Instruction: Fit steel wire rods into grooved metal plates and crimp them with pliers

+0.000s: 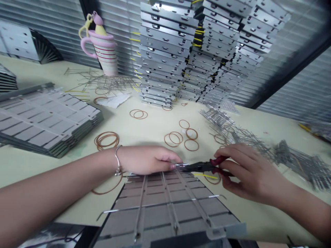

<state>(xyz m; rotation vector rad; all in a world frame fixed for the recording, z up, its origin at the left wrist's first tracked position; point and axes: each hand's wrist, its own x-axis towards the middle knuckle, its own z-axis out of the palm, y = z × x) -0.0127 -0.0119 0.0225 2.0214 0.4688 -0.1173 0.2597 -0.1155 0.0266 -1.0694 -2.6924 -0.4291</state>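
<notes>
A grey metal plate (165, 210) with thin wire rods laid along and across it lies in front of me. My left hand (147, 159), with a silver bracelet at the wrist, rests on the plate's far edge, its fingers pinched on the end of a wire rod (178, 165). My right hand (248, 172) is closed round the red handles of pliers (204, 166), whose dark jaws point left and meet the rod end by my left fingertips.
Tall stacks of grey metal plates (181, 51) stand at the back, and a lower stack (46, 120) lies at left. Loose rubber bands (181, 136) dot the table. Wire rod heaps (258, 141) lie at right. A pink striped cup (104, 48) stands behind.
</notes>
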